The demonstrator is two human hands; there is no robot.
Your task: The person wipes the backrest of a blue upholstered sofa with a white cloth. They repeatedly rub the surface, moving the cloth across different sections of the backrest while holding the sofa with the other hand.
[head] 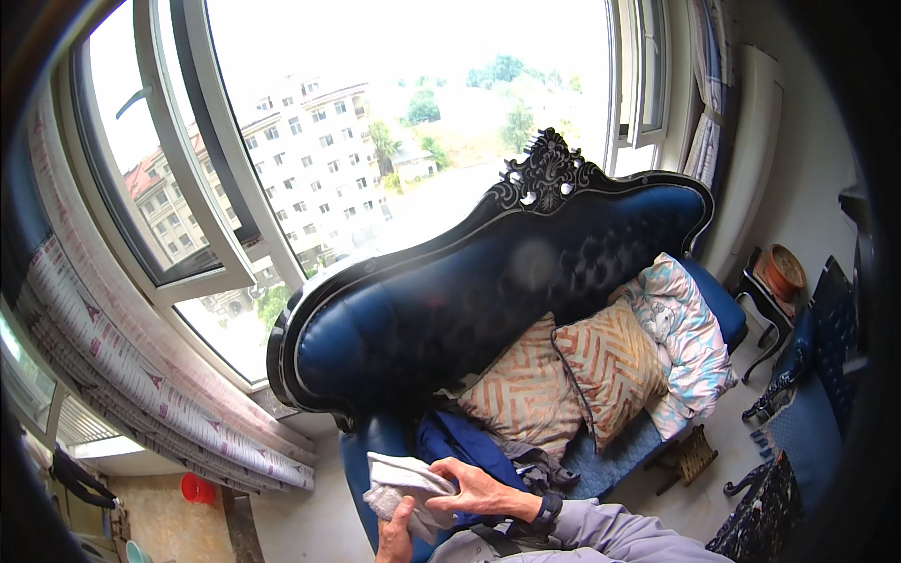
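Observation:
Both my hands are at the lower middle of the head view, around a bundle of pale grey and white cloth [408, 485]. My left hand [395, 535] grips its lower left side, thumb on top. With thumb and fingers my right hand [475, 489] pinches the cloth's right edge; a dark band is round that wrist. Just behind the bundle, a blue garment [461, 440] and a crumpled grey garment [545, 468] lie on the blue sofa [605, 464]. Two patterned cushions [524, 394] rest to the right of them, and beside these is a pastel patterned bundle of bedding [686, 338].
Behind the sofa's tall carved back stands a window with an open sash [190, 162]. Long curtains [141, 366] hang at left, near a red bucket [197, 488]. A small wooden stool [693, 461], a side table with a terracotta pot [783, 271] and another blue seat [802, 422] are at right.

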